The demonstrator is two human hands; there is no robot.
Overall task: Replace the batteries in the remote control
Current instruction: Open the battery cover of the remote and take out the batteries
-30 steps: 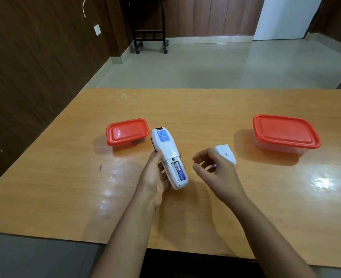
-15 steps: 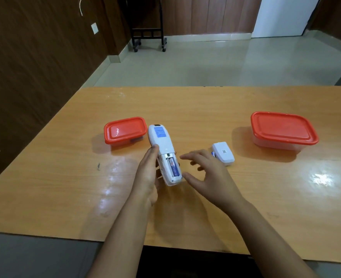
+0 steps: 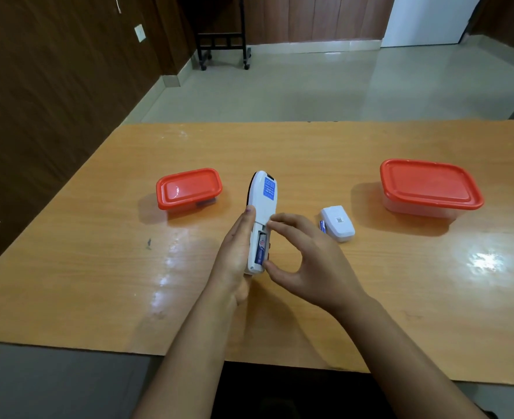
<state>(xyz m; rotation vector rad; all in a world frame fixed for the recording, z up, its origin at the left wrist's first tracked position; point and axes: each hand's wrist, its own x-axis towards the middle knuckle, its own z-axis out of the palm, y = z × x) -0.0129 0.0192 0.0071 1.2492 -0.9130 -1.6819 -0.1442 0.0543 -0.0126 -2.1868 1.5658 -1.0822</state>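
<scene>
My left hand (image 3: pixel 237 252) holds the white remote control (image 3: pixel 261 201) tilted on its edge, back side towards me. Its battery compartment is uncovered and a blue battery (image 3: pixel 260 249) sits inside. My right hand (image 3: pixel 304 261) is against the remote's right side. The forefinger touches the top of the compartment and the thumb its bottom end, with nothing carried. The white battery cover (image 3: pixel 339 222) lies on the table to the right, and a loose blue battery (image 3: pixel 322 226) lies against its left edge.
A small clear box with a red lid (image 3: pixel 189 189) stands left of the remote. A larger red-lidded box (image 3: pixel 431 186) stands at the right. The wooden table (image 3: pixel 98 267) ends near my body, and a dark wall runs along the left.
My right hand has moved left from beside the cover to the remote's open compartment. My left hand has turned the remote more onto its edge.
</scene>
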